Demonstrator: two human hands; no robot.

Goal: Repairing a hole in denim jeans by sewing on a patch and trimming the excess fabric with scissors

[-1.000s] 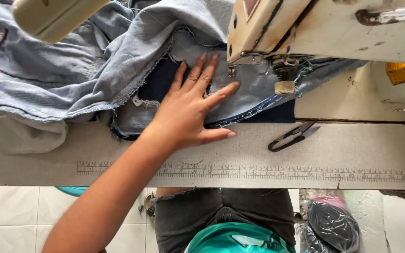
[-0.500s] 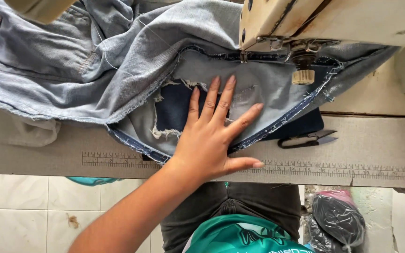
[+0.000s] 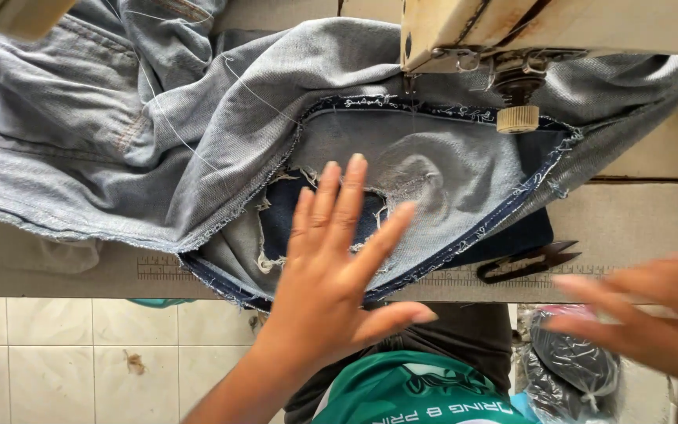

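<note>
Smoothing step: left hand (image 3: 331, 275) open, fingers spread flat, on the light denim jeans (image 3: 221, 133) over the torn hole with a dark patch (image 3: 284, 216) beneath, just front-left of the sewing machine head (image 3: 551, 35). Right hand (image 3: 645, 314) blurred, open, holding nothing, at the tabletop's (image 3: 637, 212) right edge near black thread snips (image 3: 527, 261). Likely next: flatten the tear and line it under the needle, needs both hands. Worn tabletop with ruler strip along front edge; white tiled floor (image 3: 56, 353) below.
</note>
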